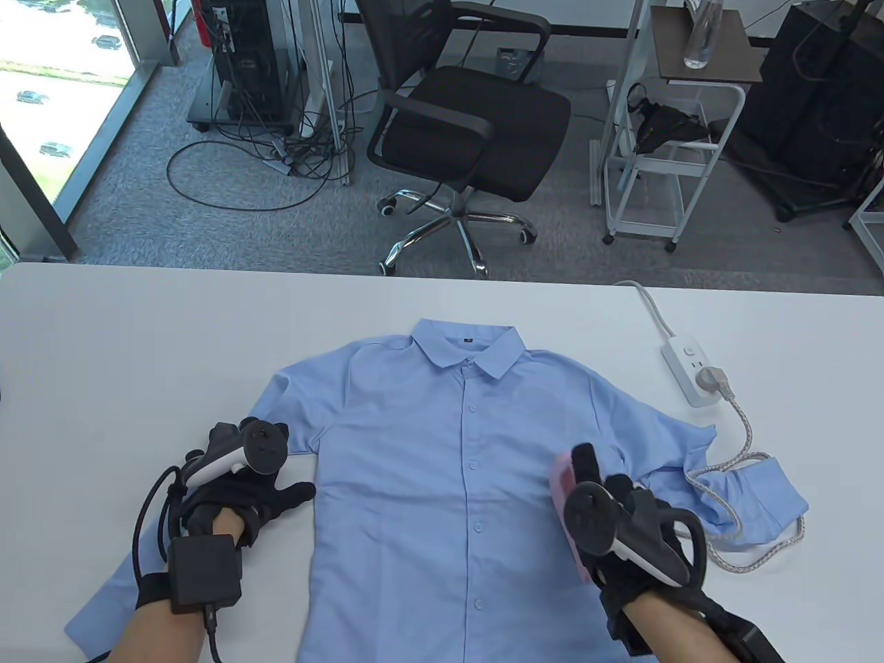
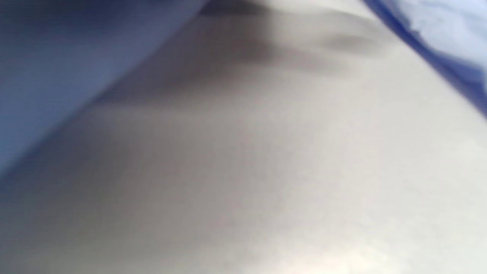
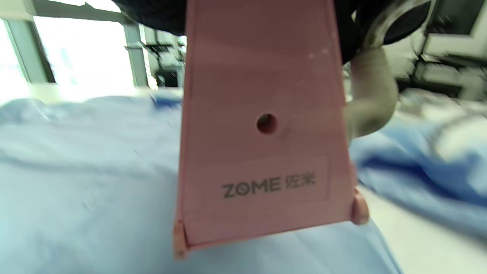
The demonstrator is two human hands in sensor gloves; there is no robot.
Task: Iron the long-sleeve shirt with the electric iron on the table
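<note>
Right hand [image 1: 621,532] grips the pink iron [image 1: 563,483], which sits on the shirt [image 1: 442,483] at its right front panel, just right of the button placket. Left hand [image 1: 238,494] rests flat with fingers spread, on the counter [image 1: 138,345] against the shirt's left side seam, under the armpit. The shirt lies face up, buttoned, collar away from the person, spread at the counter's middle. Its right sleeve is folded and rumpled beside the iron; the braided cord [image 1: 749,428] loops over that sleeve to a white power strip [image 1: 690,369] beyond the shirt's right shoulder. An office chair [image 1: 463,131] stands behind the counter. Right wrist view alone shows the iron's heel [image 3: 262,125] marked "ZOME". Left wrist view is blurred: counter and blue cloth only.
</note>
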